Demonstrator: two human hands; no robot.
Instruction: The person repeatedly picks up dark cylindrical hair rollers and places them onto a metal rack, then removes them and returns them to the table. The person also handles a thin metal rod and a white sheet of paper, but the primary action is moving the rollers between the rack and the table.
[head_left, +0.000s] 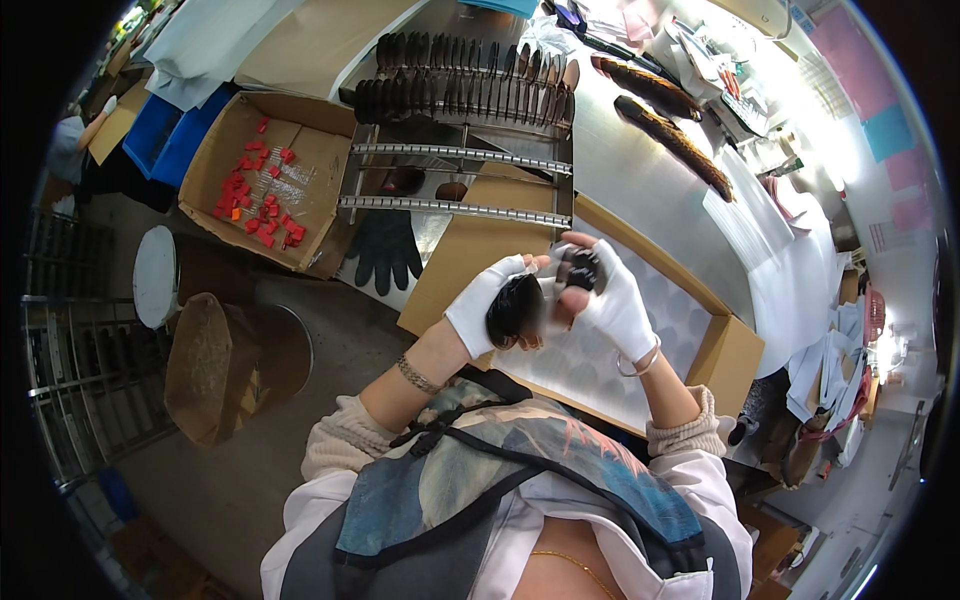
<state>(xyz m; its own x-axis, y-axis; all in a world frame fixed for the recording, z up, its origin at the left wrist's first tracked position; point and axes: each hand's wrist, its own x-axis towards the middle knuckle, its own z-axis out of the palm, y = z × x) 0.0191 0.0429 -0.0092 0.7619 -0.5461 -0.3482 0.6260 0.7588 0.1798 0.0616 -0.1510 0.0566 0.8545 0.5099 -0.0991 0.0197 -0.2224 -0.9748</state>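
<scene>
Within the curled left hand [488, 300], glossy black piece [514, 308]; within the pinching right hand [614, 298], blurred dark piece [582, 269].

Blurred small black piece [582, 270]

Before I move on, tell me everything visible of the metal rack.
The metal rack is a silvery open frame with crosswise bars, lying on the bench ahead of the person. Two nearer rails look notched and bear no pieces; along its far end, dark rounded pieces stand packed in what look like two rows. Its left end lies beside a cardboard box. The right hand is close to its near right corner; contact is unclear.
</scene>
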